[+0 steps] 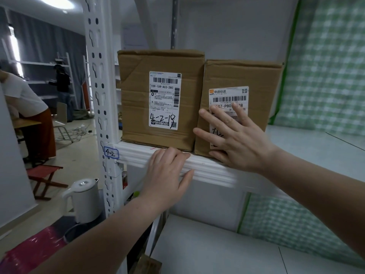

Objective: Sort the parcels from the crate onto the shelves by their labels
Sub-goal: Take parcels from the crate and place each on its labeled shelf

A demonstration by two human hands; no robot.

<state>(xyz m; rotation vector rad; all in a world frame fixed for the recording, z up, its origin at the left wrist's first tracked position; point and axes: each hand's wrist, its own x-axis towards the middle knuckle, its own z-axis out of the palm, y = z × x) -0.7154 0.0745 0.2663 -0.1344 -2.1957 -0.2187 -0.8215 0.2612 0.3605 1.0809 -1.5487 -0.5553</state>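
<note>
Two brown cardboard parcels stand side by side on a white shelf (207, 171). The left parcel (136, 99) carries a white label hand-marked 4-2-18. My right hand (235, 139) presses flat against the front of the right parcel (262, 78), its straight fingers covering part of the label. My left hand (169, 171) rests on the shelf's front edge below the left parcel, fingers loosely bent over the rim and holding nothing. A tag reading 4-2 (111, 153) is stuck on the upright post beside this shelf.
The perforated white post (98, 86) rises at the left. A white kettle (85, 200) and a red folding stool (44, 178) stand lower left. People work in the room behind. A lower shelf (217, 250) lies beneath; green checked cloth (325, 66) hangs at the right.
</note>
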